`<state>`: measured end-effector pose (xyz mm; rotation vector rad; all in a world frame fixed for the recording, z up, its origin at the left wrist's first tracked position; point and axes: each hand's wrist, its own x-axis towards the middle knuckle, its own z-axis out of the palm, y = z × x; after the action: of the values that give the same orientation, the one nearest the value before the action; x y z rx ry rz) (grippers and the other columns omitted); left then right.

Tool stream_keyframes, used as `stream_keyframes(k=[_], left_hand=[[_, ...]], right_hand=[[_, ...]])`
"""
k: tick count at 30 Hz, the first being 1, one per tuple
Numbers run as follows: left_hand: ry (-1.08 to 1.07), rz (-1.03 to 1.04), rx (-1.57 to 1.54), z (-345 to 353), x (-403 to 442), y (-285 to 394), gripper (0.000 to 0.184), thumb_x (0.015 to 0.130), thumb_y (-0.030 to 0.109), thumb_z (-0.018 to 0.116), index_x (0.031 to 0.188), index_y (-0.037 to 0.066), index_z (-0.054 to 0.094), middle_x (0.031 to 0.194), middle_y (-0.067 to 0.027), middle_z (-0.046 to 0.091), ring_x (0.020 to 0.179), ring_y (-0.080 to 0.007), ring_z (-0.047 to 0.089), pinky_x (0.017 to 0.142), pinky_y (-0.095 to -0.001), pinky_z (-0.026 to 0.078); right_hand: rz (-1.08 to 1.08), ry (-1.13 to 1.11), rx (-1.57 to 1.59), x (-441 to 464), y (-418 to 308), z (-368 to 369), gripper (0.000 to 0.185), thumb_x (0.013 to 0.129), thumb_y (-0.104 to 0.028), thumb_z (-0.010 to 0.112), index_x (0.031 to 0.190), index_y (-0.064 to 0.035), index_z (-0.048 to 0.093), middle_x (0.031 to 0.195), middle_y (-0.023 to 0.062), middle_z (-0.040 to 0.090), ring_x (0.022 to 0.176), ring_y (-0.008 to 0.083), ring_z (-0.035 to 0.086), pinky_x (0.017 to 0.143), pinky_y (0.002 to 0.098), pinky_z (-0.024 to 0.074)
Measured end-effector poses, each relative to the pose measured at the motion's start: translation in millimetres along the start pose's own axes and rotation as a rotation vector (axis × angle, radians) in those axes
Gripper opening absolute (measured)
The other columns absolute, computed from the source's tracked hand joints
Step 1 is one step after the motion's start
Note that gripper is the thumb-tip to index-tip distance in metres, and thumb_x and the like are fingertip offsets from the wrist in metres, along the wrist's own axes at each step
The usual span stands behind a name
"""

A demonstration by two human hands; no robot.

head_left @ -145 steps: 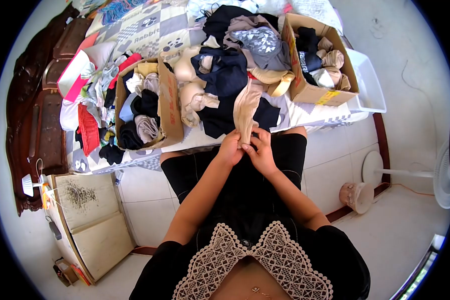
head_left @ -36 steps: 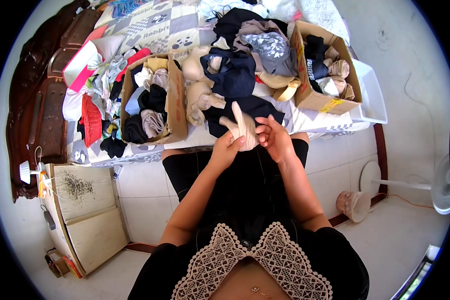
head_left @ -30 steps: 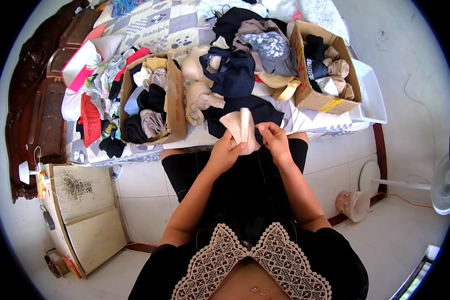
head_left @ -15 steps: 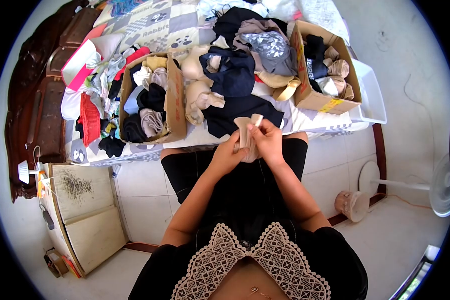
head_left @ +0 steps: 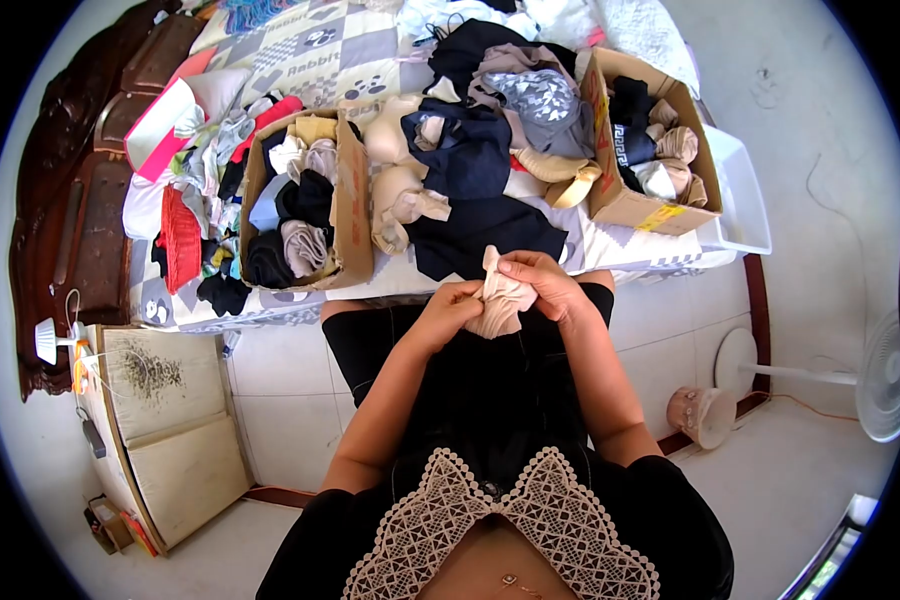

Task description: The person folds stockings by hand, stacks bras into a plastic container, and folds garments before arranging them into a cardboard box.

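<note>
"What does the left grip (head_left: 448, 312) have?"

"One edge of a crumpled, pleated beige cloth (head_left: 503, 308); the thumb and fingers are pinched together on it, just left of the right grip (head_left: 550, 284)."

"And the right one?"

"Closed on the same beige cloth, thumb laid across its upper part; so both are clamped on it, with the cloth between them, over a lap in black fabric (head_left: 460, 385); its lower end hangs below the fingers."

"What lies straight beyond the grips?"

"A flat dark navy garment (head_left: 485, 235), spread on a bed with a grey-and-white patterned sheet (head_left: 325, 75); past that, a rumpled navy cloth (head_left: 460, 155); farther still, a grey bra with a pale pattern (head_left: 535, 95)."

"To the left of the left grip?"

"Beige bras with moulded cups (head_left: 400, 190), ahead and a little left; next, an open brown cardboard box (head_left: 355, 230) of rolled and folded cloths in black, pale blue and mauve-grey; beyond its far side, a red ribbed cloth (head_left: 181, 240), at the edge of a mixed heap."

"And off to the right of the right grip?"

"A second open cardboard box with yellow tape (head_left: 660, 212), ahead and to the right; beige, black and white bundles fill it; a translucent white plastic bin (head_left: 748, 190) stands just past it."
</note>
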<state>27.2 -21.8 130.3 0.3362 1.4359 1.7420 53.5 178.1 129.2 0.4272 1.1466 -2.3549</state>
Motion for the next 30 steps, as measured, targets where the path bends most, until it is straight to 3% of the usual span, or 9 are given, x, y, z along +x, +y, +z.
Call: stream_keyframes(k=[3, 7, 12, 15, 18, 22, 25, 27, 30], left_hand=[[0.021, 0.012, 0.073, -9, 7, -16, 0.028, 0.075, 0.008, 0.049, 0.096, -0.001, 0.065, 0.083, 0.0018, 0.060, 0.074, -0.0057, 0.052, 0.068, -0.0198, 0.040], [0.155, -0.188, 0.061, -5, 4, -3, 0.028, 0.077, 0.010, 0.050, 0.098, 0.001, 0.065, 0.080, 0.0001, 0.060, 0.064, -0.0068, 0.054, 0.053, -0.0208, 0.040], [0.156, -0.288, -0.066, -14, -1, 9, 0.034, 0.075, 0.010, 0.050, 0.105, 0.000, 0.063, 0.085, -0.0056, 0.064, 0.058, -0.0107, 0.058, 0.044, -0.0229, 0.044], [-0.008, -0.154, -0.222, -17, -3, 13, 0.045, 0.074, 0.010, 0.045, 0.117, 0.002, 0.056, 0.088, -0.0053, 0.065, 0.061, -0.0062, 0.059, 0.043, -0.0156, 0.041], [-0.070, -0.188, -0.202, -20, -3, 12, 0.047, 0.074, 0.009, 0.047, 0.119, -0.003, 0.053, 0.097, -0.0114, 0.065, 0.082, -0.0161, 0.065, 0.062, -0.0215, 0.052], [-0.112, -0.235, -0.230, -9, -3, 15, 0.045, 0.075, 0.010, 0.048, 0.118, -0.003, 0.055, 0.089, -0.0081, 0.065, 0.071, -0.0126, 0.063, 0.055, -0.0198, 0.049], [-0.114, -0.234, -0.157, -7, -3, 19, 0.039, 0.078, 0.011, 0.048, 0.113, -0.002, 0.058, 0.078, -0.0038, 0.063, 0.057, -0.0077, 0.056, 0.047, -0.0182, 0.043], [0.093, -0.225, -0.006, -3, -1, 19, 0.033, 0.082, 0.012, 0.047, 0.108, 0.000, 0.062, 0.071, -0.0011, 0.059, 0.049, -0.0044, 0.048, 0.042, -0.0178, 0.038], [0.288, -0.204, 0.095, -3, 5, 17, 0.030, 0.085, 0.013, 0.046, 0.105, 0.002, 0.064, 0.072, -0.0008, 0.060, 0.050, -0.0048, 0.049, 0.042, -0.0175, 0.038]], right_hand=[[-0.243, 0.189, -0.087, 1, -3, 1, 0.011, 0.083, -0.008, 0.067, 0.092, -0.0021, 0.063, 0.084, 0.0038, 0.064, 0.077, 0.0097, 0.060, 0.070, 0.0223, 0.0483], [-0.635, 0.130, -0.333, 2, 3, 12, 0.018, 0.082, 0.001, 0.064, 0.100, -0.0009, 0.063, 0.090, 0.0008, 0.060, 0.082, 0.0066, 0.054, 0.076, 0.0207, 0.0442], [-0.386, -0.056, -0.384, -19, -19, 15, 0.041, 0.078, 0.010, 0.057, 0.116, -0.0029, 0.060, 0.094, 0.0012, 0.052, 0.086, 0.0086, 0.050, 0.079, 0.0206, 0.0402], [-0.541, -0.081, -1.033, -23, -32, 7, 0.042, 0.067, 0.016, 0.048, 0.096, -0.0072, 0.069, 0.086, 0.0044, 0.049, 0.082, 0.0159, 0.051, 0.077, 0.0231, 0.0418], [-0.687, -0.089, -0.938, -21, -43, 2, 0.031, 0.068, 0.016, 0.049, 0.078, -0.0054, 0.069, 0.088, 0.0047, 0.051, 0.085, 0.0156, 0.052, 0.075, 0.0238, 0.0435], [-0.646, -0.119, -0.692, -16, -51, 12, 0.023, 0.071, 0.014, 0.049, 0.058, -0.0045, 0.054, 0.105, 0.0096, 0.057, 0.081, 0.0153, 0.056, 0.069, 0.0259, 0.0463], [-0.576, -0.144, -0.938, -19, -58, 11, 0.022, 0.072, 0.015, 0.047, 0.060, -0.0031, 0.052, 0.107, 0.0110, 0.058, 0.080, 0.0167, 0.058, 0.067, 0.0268, 0.0470], [-0.473, -0.140, -0.957, -21, -58, 14, 0.021, 0.071, 0.015, 0.047, 0.062, -0.0026, 0.054, 0.105, 0.0107, 0.058, 0.080, 0.0177, 0.058, 0.067, 0.0274, 0.0471], [-0.759, -0.193, -1.079, -22, -48, 25, 0.019, 0.068, 0.014, 0.049, 0.073, -0.0005, 0.060, 0.097, 0.0114, 0.056, 0.085, 0.0237, 0.058, 0.074, 0.0308, 0.0471]])
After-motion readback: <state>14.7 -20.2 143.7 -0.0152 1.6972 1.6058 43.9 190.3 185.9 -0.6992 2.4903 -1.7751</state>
